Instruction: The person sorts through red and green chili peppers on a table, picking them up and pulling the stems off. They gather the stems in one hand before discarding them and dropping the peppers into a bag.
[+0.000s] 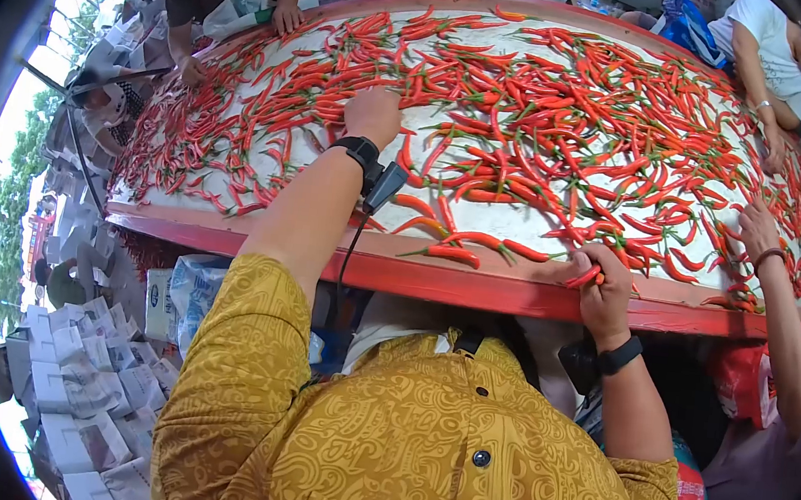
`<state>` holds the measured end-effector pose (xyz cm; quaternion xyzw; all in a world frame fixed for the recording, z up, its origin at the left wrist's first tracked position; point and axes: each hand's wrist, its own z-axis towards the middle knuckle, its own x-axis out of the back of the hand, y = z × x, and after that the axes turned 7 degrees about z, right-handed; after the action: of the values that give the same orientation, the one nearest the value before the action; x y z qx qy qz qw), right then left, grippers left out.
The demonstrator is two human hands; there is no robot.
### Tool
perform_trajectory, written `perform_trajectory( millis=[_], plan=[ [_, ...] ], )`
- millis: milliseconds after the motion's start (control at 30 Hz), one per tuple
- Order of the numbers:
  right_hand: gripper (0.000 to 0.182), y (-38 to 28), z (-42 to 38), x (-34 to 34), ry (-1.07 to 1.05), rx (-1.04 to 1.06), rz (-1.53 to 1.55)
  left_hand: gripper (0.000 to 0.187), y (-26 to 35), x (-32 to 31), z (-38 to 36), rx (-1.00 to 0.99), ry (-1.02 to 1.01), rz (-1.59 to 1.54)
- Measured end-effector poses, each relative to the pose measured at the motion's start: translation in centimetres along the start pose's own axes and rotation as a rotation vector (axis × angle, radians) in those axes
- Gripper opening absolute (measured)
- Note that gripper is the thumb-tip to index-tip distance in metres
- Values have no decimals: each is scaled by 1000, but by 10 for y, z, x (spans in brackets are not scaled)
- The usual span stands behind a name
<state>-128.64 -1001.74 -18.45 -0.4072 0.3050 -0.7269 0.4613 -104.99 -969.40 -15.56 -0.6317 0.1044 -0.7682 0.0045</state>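
Red chili peppers (538, 119) with green stems lie spread over a white-topped table (310, 184) with a red rim. My left hand (373, 115) reaches out over the middle-left of the spread, among the chilies. Its fingers curl down and inward, and what they grip, if anything, is hidden beneath the hand. At the near rim, my right hand (606, 287) is closed around red chili peppers (583, 275), whose ends stick out past the thumb. A few chilies (448, 253) lie by the near edge between my two hands.
Across the table, people's hands (288, 17) rest at the far left and a person's arm (767, 102) reaches in at the far right. Close on my right, another person's hand (759, 230) is over the chilies. Stacked white boxes (77, 402) stand at lower left.
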Motion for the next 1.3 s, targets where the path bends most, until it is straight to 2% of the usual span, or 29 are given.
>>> perform_trajectory(
  millis=[67, 333, 400, 500, 533, 600, 667, 733, 800, 867, 900, 967, 1000, 1033, 1067, 1100, 1133, 1200, 1300],
  plan=[
    [9, 0, 0, 10, -22, -40, 40, 32, 1, -3, 6, 81, -63, -20],
    [9, 13, -1, 53, -32, -42, 57, 27, 21, 7, 1, 138, -49, 11],
    [9, 18, -2, 63, -28, -56, 78, 30, 15, -14, 3, 79, 17, -30],
    [9, 21, -1, 80, -29, 4, -1, 32, 17, -19, -8, -26, 255, -83],
    [9, 24, 0, 86, -30, 2, -3, 32, 19, -14, -9, -26, 254, -85],
    [9, 29, -2, 96, -34, -30, 41, 30, 19, -2, -13, 89, 117, -147],
    [9, 34, -3, 106, -36, -37, 47, 31, 12, -10, -14, 110, 107, -124],
    [9, 38, -3, 116, -38, -40, 56, 30, 15, -6, -20, 56, 408, -265],
    [10, 43, -4, 128, -51, -33, 49, 29, 26, 9, -25, 78, 449, -265],
    [9, 49, -3, 139, -31, -20, 37, 26, 57, 36, -37, 137, 402, -550],
    [8, 52, -4, 143, -8, -9, 22, 24, 79, 49, -48, 62, 364, -570],
    [9, 57, -5, 153, -29, -7, 46, 21, 139, 57, -73, -108, 245, -977],
    [11, 59, -3, 156, -44, -3, 63, 19, 178, 78, -94, -181, 46, -1170],
    [11, 53, -1, 159, -52, 3, 67, 21, 216, 93, -114, -147, -102, -1374],
    [14, 39, 0, 161, -104, -89, 152, 27, 248, 97, -129, -231, -180, -1544],
    [18, 28, -1, 162, -156, -181, 235, 31, 276, 99, -141, -241, -344, -1661],
    [18, 22, -1, 159, -161, -176, 237, 32, 302, 100, -151, -231, -393, -1759],
    [24, 13, -2, 157, -133, -191, 538, 33, 336, 111, -162, -164, -537, -1921],
    [18, 28, -5, 169, -37, -263, 613, 33, 360, 122, -162, -80, -542, -1957]
  ],
)
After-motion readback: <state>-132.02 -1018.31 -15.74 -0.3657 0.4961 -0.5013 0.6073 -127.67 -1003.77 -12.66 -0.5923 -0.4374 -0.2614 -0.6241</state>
